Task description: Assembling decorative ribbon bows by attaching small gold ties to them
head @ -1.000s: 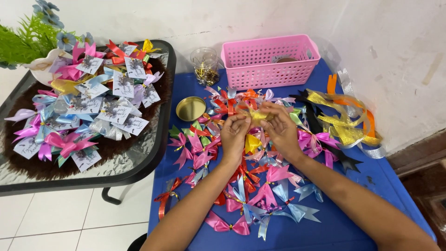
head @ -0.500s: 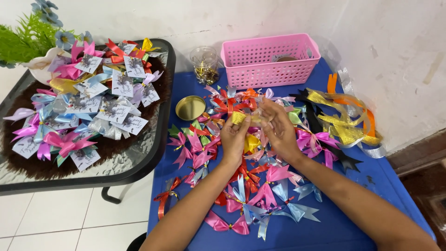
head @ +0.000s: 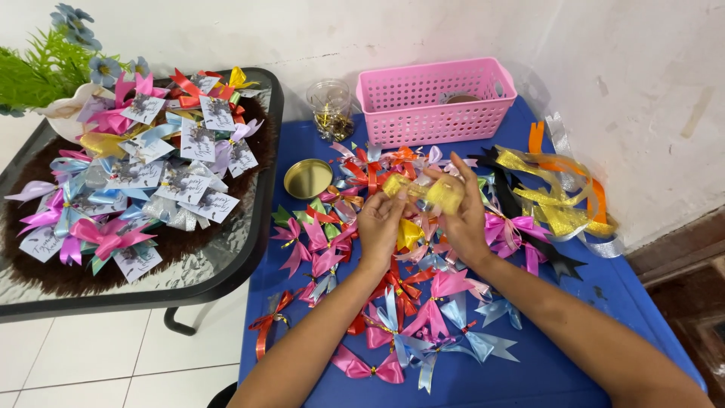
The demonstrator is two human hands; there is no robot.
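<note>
Glass tabletop: at the left we see a dark-framed glass top carrying finished bows with small cards, and a white pot of greenery at its far left corner.
Blue tabletop: to the right, strewn with a heap of loose bows in pink, red, blue and green.
Gold lid: lying flat, just left of the heap.
Glass jar: at the far edge, beside the pink basket.
Left hand: we see it closed, pinching one end of the yellow ribbon.
Yellow ribbon: held up over the middle of the heap, between both hands.
Right hand: closed, pinching the other end.
Risk: we judge a loosened pinch would let the half-formed loop spring open and the slick ribbon drop into the heap, where it could be lost among the others.
Gold and orange ribbons: loose strips at the far right, by the wall.
</note>
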